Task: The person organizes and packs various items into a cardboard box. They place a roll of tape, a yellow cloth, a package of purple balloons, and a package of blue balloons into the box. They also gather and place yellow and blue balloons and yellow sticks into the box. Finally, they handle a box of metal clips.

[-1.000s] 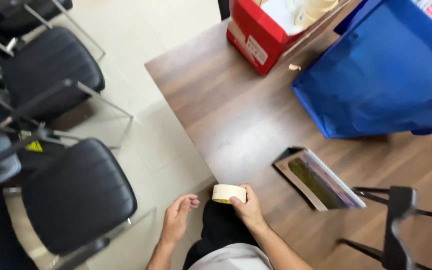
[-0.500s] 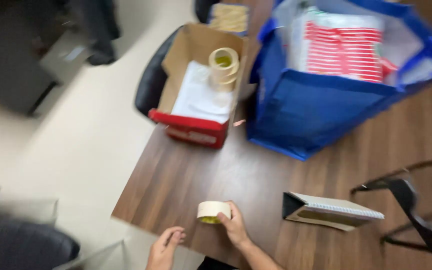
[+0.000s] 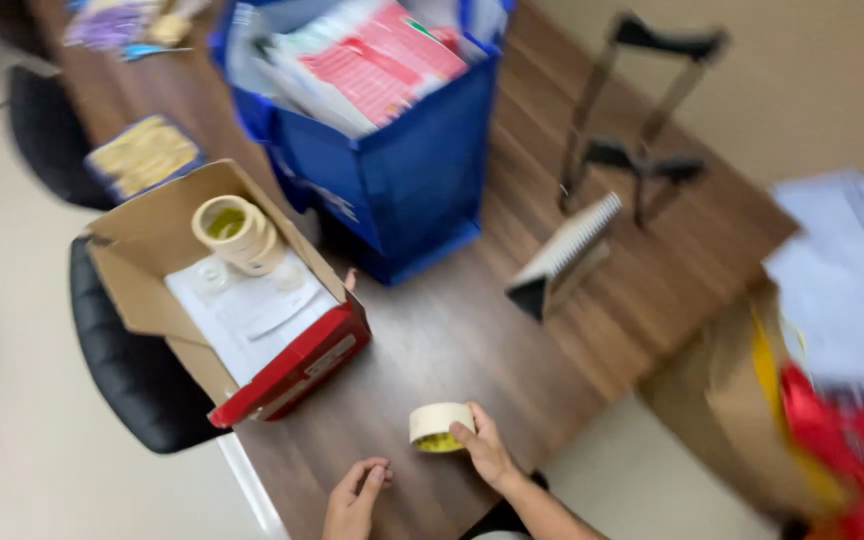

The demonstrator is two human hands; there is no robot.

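Note:
A roll of beige masking tape (image 3: pixel 438 423) rests on the brown wooden table (image 3: pixel 472 340) near its front edge. My right hand (image 3: pixel 487 452) grips the roll from its right side, fingers curled around it. My left hand (image 3: pixel 354 500) lies on the table a little to the left of the roll, fingers loosely bent and holding nothing. An open red cardboard box (image 3: pixel 252 330) further back holds white papers and more tape rolls (image 3: pixel 234 232).
A blue bag (image 3: pixel 392 170) stuffed with papers stands behind the box. A spiral notebook (image 3: pixel 562 258) lies at mid-table, a black folding stand (image 3: pixel 642 110) behind it. A black chair (image 3: pixel 132 370) sits left of the table. A brown bag with red and yellow contents (image 3: pixel 802 420) is at right.
The view has swung round, so the box, the blue bag and the notebook appear shifted and the right side of the table shows. My right hand keeps hold of the tape roll.

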